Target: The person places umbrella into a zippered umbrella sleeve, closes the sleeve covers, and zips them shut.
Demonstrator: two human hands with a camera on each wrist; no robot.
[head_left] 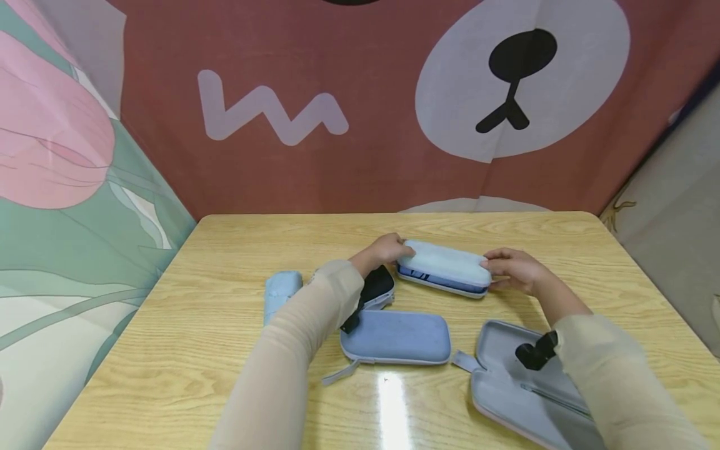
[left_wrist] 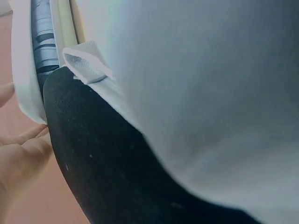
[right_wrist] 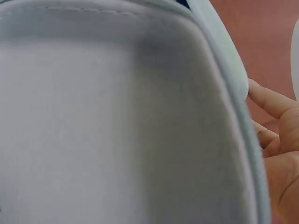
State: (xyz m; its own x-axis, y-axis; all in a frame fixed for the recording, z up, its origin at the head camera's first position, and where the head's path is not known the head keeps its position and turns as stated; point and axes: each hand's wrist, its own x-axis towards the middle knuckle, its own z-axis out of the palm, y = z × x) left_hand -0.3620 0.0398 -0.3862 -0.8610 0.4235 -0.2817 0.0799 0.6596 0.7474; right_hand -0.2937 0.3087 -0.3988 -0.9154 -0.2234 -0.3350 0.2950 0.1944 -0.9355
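Holding a pale blue oblong hard-shell case (head_left: 444, 267) by its two ends, both hands work at the far middle of the bench. Left hand (head_left: 385, 250) clasps the left end, fingers curled over the lid; right hand (head_left: 514, 267) clasps the right end the same way. Case sits slightly ajar, a dark blue striped item showing in the gap along its front edge.

Bench: light wood-grain laminate top (head_left: 225, 350), glossy, with a bright streak of glare near the front middle.

Other items on it:
- a closed blue-grey fabric-covered case (head_left: 396, 337) with a pull tab, near the front centre, just below the left forearm
- a black-lined open case (head_left: 375, 287), partly hidden behind the left sleeve
- a small light blue soft pouch (head_left: 281, 292), left of the left arm
- a large grey open zip case (head_left: 523, 381) at front right, under the right forearm

Both sleeves beige, each wrist carrying a small black camera mount.

Room: a rust-red cloth backdrop (head_left: 349, 169) printed with a bear's muzzle and a pale zigzag hangs behind the bench; a green and pink floral cloth (head_left: 67, 206) hangs on the left.

Wrist views: too close, mostly pale case surface; fingertips (right_wrist: 268, 100) visible at the edge.
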